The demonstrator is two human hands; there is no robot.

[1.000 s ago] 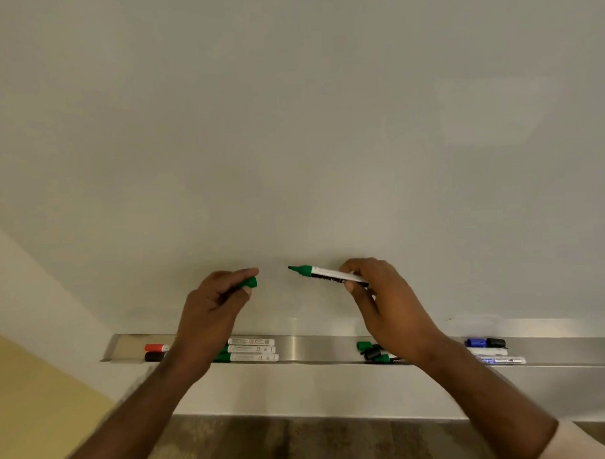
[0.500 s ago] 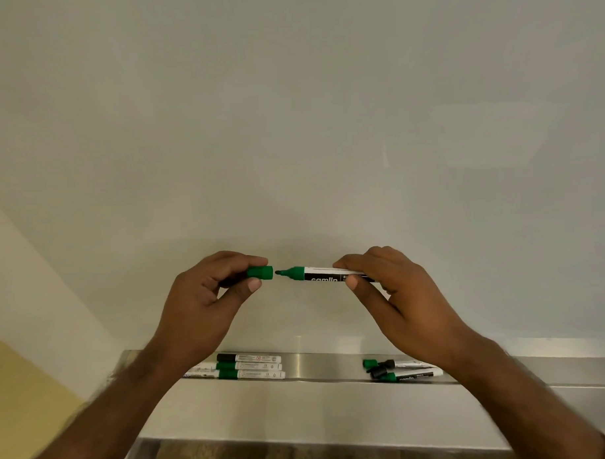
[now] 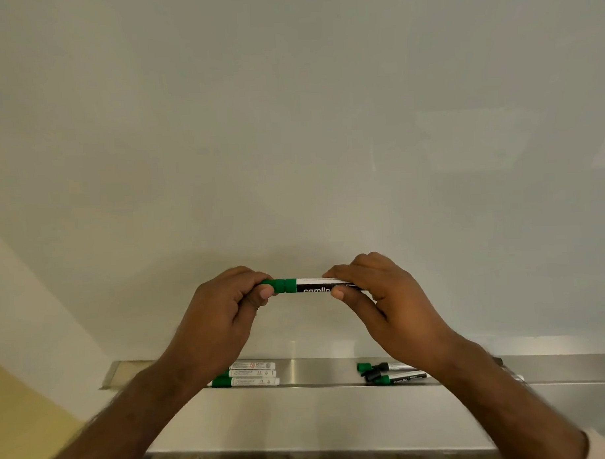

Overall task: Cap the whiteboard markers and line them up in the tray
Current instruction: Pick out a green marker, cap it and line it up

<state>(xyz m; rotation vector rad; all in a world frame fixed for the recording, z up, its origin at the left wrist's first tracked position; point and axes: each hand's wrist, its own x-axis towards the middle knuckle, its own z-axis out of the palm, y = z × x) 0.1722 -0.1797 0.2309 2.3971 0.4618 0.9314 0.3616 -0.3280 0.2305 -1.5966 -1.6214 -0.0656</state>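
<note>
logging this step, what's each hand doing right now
left hand: closed on the green cap
right hand: closed on the green marker barrel

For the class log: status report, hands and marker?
Left hand on green cap. Right hand grips marker. Cap on. Nothing blocking tray.

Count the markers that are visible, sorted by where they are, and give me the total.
Marker held in both hands: 1
Markers lined up at the left of the tray: 3
Markers in the loose pile at the right of the tray: 3
Total: 7
</note>
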